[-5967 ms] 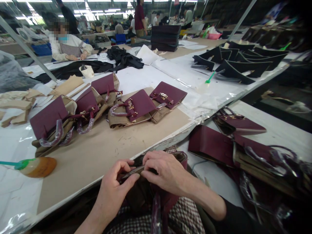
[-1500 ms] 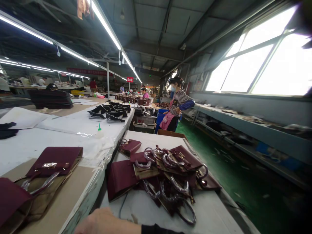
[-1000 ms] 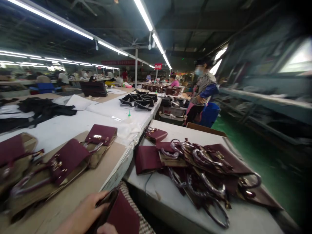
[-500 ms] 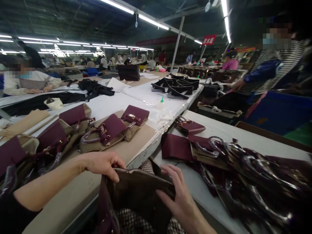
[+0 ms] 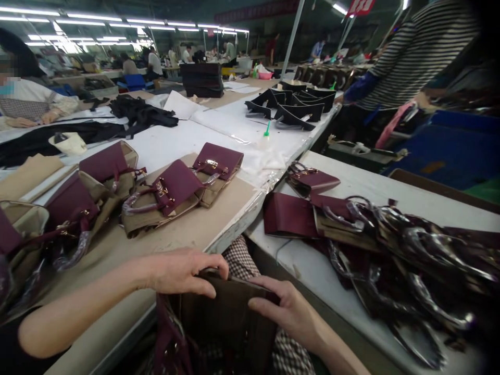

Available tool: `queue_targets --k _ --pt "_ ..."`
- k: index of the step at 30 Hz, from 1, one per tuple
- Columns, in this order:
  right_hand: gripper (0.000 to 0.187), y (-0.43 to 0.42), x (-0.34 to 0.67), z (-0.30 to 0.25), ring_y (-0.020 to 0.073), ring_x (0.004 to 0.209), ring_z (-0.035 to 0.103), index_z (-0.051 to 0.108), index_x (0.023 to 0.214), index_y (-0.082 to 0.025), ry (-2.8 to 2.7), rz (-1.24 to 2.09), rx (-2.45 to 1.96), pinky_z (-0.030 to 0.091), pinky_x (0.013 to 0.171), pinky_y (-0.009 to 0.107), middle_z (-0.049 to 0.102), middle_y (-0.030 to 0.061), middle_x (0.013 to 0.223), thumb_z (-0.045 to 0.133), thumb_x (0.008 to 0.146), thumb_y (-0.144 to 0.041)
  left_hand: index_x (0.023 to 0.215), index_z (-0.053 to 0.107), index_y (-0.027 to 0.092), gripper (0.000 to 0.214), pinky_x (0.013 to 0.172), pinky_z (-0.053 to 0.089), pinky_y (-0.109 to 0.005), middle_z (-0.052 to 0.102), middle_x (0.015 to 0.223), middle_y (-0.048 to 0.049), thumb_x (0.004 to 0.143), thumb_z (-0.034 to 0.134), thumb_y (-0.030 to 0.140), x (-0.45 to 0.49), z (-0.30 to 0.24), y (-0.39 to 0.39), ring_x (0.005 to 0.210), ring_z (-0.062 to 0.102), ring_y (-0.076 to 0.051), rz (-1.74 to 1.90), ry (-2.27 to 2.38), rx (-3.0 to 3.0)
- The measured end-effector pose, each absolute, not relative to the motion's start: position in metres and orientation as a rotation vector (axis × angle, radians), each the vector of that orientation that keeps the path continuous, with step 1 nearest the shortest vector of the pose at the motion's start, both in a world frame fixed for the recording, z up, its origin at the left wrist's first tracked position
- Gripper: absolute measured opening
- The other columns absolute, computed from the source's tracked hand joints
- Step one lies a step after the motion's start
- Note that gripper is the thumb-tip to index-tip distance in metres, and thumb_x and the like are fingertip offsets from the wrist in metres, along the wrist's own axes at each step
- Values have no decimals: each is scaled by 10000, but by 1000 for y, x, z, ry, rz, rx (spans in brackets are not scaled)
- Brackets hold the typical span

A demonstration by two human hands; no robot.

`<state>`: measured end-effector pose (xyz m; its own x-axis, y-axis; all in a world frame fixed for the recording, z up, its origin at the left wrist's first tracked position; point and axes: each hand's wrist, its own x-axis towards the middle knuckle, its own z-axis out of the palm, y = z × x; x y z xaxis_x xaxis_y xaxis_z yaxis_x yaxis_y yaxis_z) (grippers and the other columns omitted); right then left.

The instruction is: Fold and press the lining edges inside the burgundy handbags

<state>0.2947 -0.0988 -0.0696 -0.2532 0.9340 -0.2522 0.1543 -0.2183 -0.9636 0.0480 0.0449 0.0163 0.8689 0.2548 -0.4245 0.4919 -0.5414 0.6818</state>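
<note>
A maroon handbag (image 5: 226,317) with a dark brown inside rests on my lap over checked trousers, its opening facing me. My left hand (image 5: 187,273) pinches the far rim near its left end, thumb inside and fingers over the outside. Further along the same rim, my right hand (image 5: 283,307) grips it between thumb and fingers at the right end. To the left, several maroon handbags (image 5: 183,187) with plastic-wrapped handles lie on the brown-covered table. A pile of similar handbags (image 5: 390,250) is heaped on the right-hand table.
A small bottle with a green nozzle (image 5: 266,130) stands on the white tabletop (image 5: 219,127). Black bag pieces (image 5: 291,104) sit beyond it. A co-worker in a striped top (image 5: 422,57) stands at right; another person (image 5: 35,101) sits at left. Black straps (image 5: 144,112) lie in a heap.
My left hand has shifted right along the rim. My right hand, spread before, has closed on the rim. The view has tilted down, and the striped-top co-worker leans further left.
</note>
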Motion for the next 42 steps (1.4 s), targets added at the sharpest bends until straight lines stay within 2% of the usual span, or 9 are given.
queue_targets --k 5,8,11,14,18,22,26,36,42 --pt "350 -104 294 -72 199 901 662 701 1225 -253 -1377 1526 -1386 520 783 262 747 -5 981 667 917 -416 1007 638 256 146 729 404 -247 695 954 8 953 572 375 54 2 40 847 620 -175 -315 515 2173" --pt "335 -103 294 -74 170 824 648 706 1204 -246 -1320 1542 -1420 508 697 228 743 -10 930 647 927 -425 862 637 209 197 698 393 -240 686 917 3 944 572 377 51 -3 39 796 599 -159 -272 583 2099" --pt "301 -101 293 -76 148 766 627 719 1159 -253 -1320 1512 -1497 481 640 204 735 -23 868 637 930 -430 670 557 169 321 674 379 -236 683 988 -9 923 578 366 47 -6 38 778 578 -141 -216 670 2006" --pt "324 -99 291 -75 143 722 612 723 1135 -255 -1342 1490 -1575 463 589 202 723 -20 837 580 952 -482 603 522 161 365 634 360 -239 686 1004 -3 896 585 370 45 -11 37 752 563 -133 -213 783 1913" --pt "425 -98 288 -74 148 634 597 720 1146 -251 -1339 1487 -1639 456 544 224 699 -10 764 513 958 -572 532 506 162 403 612 353 -252 707 910 -5 818 642 412 43 -19 39 729 583 -154 -190 970 1884" --pt "419 -100 286 -75 182 698 642 746 1081 -248 -1347 1438 -1655 509 655 263 727 0 806 518 952 -576 508 529 174 389 628 374 -260 722 820 -12 765 669 432 44 -28 40 744 609 -183 -155 1084 1945" --pt "407 -101 285 -76 193 751 662 755 1091 -266 -1336 1398 -1666 511 712 277 749 -11 852 523 955 -571 518 557 181 377 640 388 -264 730 800 -19 764 676 442 48 -29 39 736 616 -183 -119 1121 2015" --pt "408 -102 285 -78 215 850 671 747 1145 -271 -1377 1376 -1621 497 755 292 763 -8 954 509 972 -554 535 523 171 384 631 352 -256 708 798 6 768 734 392 46 -26 34 669 580 -139 -58 1119 2161" --pt "414 -104 285 -79 219 857 673 747 1139 -254 -1373 1386 -1623 496 757 297 759 2 960 516 970 -553 578 575 186 363 565 285 -259 635 665 13 767 726 457 46 -25 33 614 530 -142 -89 1180 2208"
